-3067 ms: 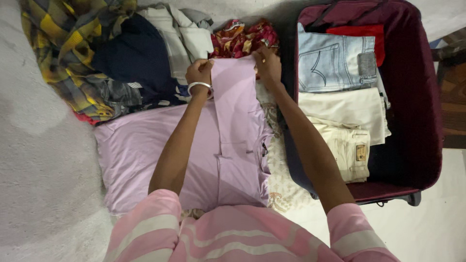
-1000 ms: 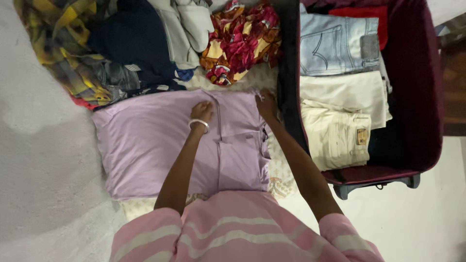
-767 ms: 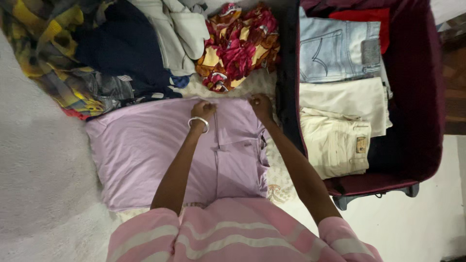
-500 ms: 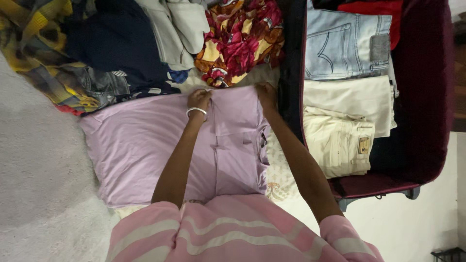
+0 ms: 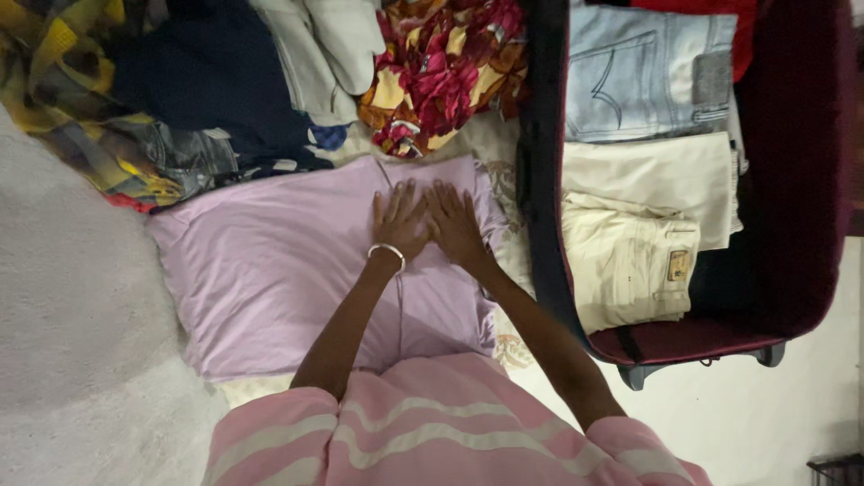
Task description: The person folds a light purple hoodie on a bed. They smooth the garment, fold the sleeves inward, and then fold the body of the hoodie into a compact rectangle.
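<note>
A person in a pink striped top (image 5: 432,432) leans over a lilac garment (image 5: 270,279) spread flat on a bed, both hands pressed palm-down on its upper part. The left hand (image 5: 399,220), a pale bangle (image 5: 387,255) at the wrist, lies just beside the right hand (image 5: 456,225) — their inner edges touching or nearly so, fingers stretched flat and slightly fanned, gripping nothing. The garment sits in the middle of the view, a grey blanket (image 5: 72,297) to its left and an open maroon suitcase (image 5: 801,180) to its right, with a strip of patterned cream bedding (image 5: 504,180) showing between them. Inside the suitcase, nearest first, lie cream trousers (image 5: 630,261), a folded off-white piece (image 5: 657,175) and light blue jeans (image 5: 639,72) — a red item (image 5: 711,11) shows at the far edge. Beyond the garment a loose row of clothes runs along the top of the view: a yellow plaid shirt (image 5: 63,63) at far left, a navy piece (image 5: 216,81), pale grey clothing (image 5: 333,45), and a red floral fabric (image 5: 441,63) touching the suitcase wall.
</note>
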